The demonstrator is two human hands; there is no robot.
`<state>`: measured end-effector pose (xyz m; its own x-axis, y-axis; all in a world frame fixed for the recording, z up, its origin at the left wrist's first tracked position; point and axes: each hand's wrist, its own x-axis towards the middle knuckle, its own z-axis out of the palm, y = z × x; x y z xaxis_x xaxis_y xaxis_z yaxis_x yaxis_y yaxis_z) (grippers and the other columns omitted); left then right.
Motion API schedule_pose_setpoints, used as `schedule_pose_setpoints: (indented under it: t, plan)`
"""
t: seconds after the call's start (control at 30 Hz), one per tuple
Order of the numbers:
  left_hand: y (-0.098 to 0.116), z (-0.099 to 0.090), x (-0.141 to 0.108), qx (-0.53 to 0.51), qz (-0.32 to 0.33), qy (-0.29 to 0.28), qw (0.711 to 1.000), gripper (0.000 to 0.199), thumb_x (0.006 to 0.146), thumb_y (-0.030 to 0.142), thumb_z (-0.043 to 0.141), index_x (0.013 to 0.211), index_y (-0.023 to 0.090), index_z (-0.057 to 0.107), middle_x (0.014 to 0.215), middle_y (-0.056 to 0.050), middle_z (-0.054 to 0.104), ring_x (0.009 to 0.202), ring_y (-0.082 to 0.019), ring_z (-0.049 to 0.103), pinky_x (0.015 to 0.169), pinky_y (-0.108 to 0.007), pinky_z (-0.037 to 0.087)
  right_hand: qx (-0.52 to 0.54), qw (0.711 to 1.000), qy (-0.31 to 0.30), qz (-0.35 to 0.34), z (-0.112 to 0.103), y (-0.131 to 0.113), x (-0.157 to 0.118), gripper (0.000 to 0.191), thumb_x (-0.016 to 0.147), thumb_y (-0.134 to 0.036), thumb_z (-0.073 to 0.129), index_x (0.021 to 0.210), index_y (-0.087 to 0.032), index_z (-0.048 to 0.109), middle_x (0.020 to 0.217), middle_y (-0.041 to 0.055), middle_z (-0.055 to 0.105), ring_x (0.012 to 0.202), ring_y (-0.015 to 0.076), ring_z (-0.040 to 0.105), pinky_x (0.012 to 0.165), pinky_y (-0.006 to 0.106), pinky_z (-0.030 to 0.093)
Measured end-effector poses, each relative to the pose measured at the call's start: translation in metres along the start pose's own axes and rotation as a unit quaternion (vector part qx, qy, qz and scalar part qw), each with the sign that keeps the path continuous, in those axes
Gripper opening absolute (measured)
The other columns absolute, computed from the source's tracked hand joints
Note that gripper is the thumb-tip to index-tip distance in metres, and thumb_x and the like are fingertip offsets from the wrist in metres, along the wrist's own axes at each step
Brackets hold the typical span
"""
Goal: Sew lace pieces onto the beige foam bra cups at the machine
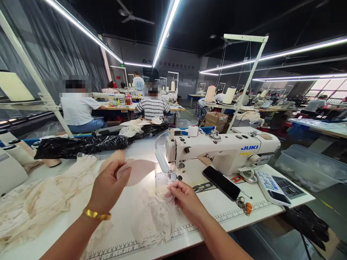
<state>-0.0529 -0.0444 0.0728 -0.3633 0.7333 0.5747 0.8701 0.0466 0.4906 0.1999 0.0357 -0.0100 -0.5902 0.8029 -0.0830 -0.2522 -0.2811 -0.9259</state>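
Note:
My left hand (108,182) pinches a thin, pale pink fabric piece (141,170) with a pointed end, raised over the table left of the needle area. Low in front of the sewing machine (208,148), my right hand (182,196) has its fingertips closed on the upper edge of a sheer white lace piece (153,216). That lace hangs down onto the table, over part of the printed ruler. A lit lamp (162,160) shines beside the needle. Behind my left hand lies a stack of beige cut pieces (118,156), partly hidden.
Cream lace fabric (48,191) is heaped along the table's left side, with a black plastic bag (89,144) behind it. Right of the needle lie a phone (221,183), a keychain (245,206) and a white device (272,187). Several people sit at machines beyond.

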Motion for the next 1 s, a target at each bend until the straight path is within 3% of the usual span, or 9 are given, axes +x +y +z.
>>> schedule_pose_setpoints:
  t: [0.13,0.37,0.5,0.6,0.67,0.8,0.9,0.97,1.0]
  plan:
    - [0.025,-0.005,-0.044,-0.197,-0.154,-0.150,0.957,0.039,0.081,0.061,0.059,0.085,0.022,0.060,0.075,0.001,0.061,0.065,-0.018,0.057,0.054,-0.025,0.046,-0.008,1.000,0.002,-0.016,0.000,-0.001,-0.004,0.056,0.079,-0.071,0.076,0.094,-0.017,0.070,0.084,0.0054,0.075,0.073,0.0144,0.059,0.068,0.025,0.042]
    - [0.047,0.012,-0.069,-0.146,-0.158,-0.238,0.947,0.027,0.079,0.049,0.054,0.072,0.024,0.048,0.055,0.007,0.040,0.053,-0.016,0.042,0.051,-0.024,0.033,-0.110,0.991,-0.016,-0.068,0.007,-0.006,-0.016,0.045,0.081,-0.060,0.079,0.097,-0.020,0.068,0.080,0.0003,0.065,0.074,0.0162,0.058,0.069,0.028,0.047]
    - [0.055,0.004,-0.074,-0.052,-0.040,-0.199,0.978,0.019,0.087,0.042,0.052,0.080,0.025,0.055,0.066,0.002,0.060,0.060,-0.021,0.058,0.056,-0.030,0.046,-0.228,0.969,-0.017,-0.096,0.015,-0.025,-0.030,0.026,0.088,-0.041,0.072,0.106,-0.022,0.068,0.071,-0.0047,0.054,0.071,0.0161,0.054,0.070,0.029,0.048]
    - [0.063,-0.007,-0.081,-0.034,0.141,-0.049,0.988,0.024,0.094,0.036,0.056,0.114,0.027,0.064,0.115,-0.009,0.069,0.105,-0.029,0.066,0.089,-0.042,0.055,-0.343,0.928,-0.053,-0.133,0.029,-0.051,-0.048,0.016,0.095,-0.029,0.062,0.108,-0.026,0.071,0.080,-0.0026,0.064,0.079,0.0172,0.060,0.072,0.028,0.046]
    - [0.068,-0.015,-0.085,-0.049,0.220,-0.029,0.974,0.047,0.095,0.032,0.059,0.141,0.030,0.053,0.142,-0.013,0.058,0.130,-0.033,0.055,0.105,-0.048,0.049,-0.396,0.897,-0.118,-0.158,0.040,-0.072,-0.063,0.017,0.097,-0.022,0.059,0.106,-0.027,0.073,0.094,-0.0010,0.074,0.089,0.0186,0.066,0.081,0.029,0.048]
    - [0.072,-0.032,-0.079,-0.212,0.137,-0.262,0.932,0.066,0.085,0.031,0.069,0.147,0.032,0.046,0.134,-0.010,0.063,0.119,-0.032,0.059,0.098,-0.044,0.053,-0.434,0.852,-0.225,-0.186,0.058,-0.110,-0.084,0.020,0.097,-0.018,0.059,0.104,-0.028,0.075,0.105,0.0001,0.076,0.097,0.0204,0.069,0.088,0.030,0.049]
    - [0.068,-0.039,-0.066,-0.369,-0.047,-0.505,0.779,0.041,0.082,0.044,0.072,0.117,0.025,0.063,0.098,-0.002,0.067,0.085,-0.021,0.060,0.071,-0.029,0.049,-0.431,0.864,-0.202,-0.166,0.059,-0.123,-0.083,0.013,0.096,-0.022,0.063,0.101,-0.029,0.074,0.097,-0.0010,0.075,0.089,0.0197,0.067,0.079,0.029,0.049]
    - [0.062,-0.038,-0.057,-0.401,-0.107,-0.551,0.724,0.041,0.079,0.055,0.071,0.098,0.019,0.063,0.082,0.001,0.059,0.071,-0.015,0.052,0.060,-0.024,0.039,-0.432,0.874,-0.163,-0.151,0.056,-0.122,-0.074,0.008,0.095,-0.024,0.064,0.094,-0.027,0.071,0.084,-0.0023,0.071,0.078,0.0178,0.063,0.068,0.027,0.046]
    - [0.058,-0.037,-0.052,-0.382,-0.111,-0.533,0.747,0.041,0.080,0.056,0.070,0.090,0.018,0.061,0.077,0.002,0.054,0.067,-0.014,0.048,0.058,-0.023,0.035,-0.436,0.876,-0.136,-0.156,0.056,-0.119,-0.068,0.007,0.095,-0.025,0.063,0.091,-0.026,0.069,0.078,-0.0028,0.068,0.072,0.0169,0.060,0.063,0.026,0.043]
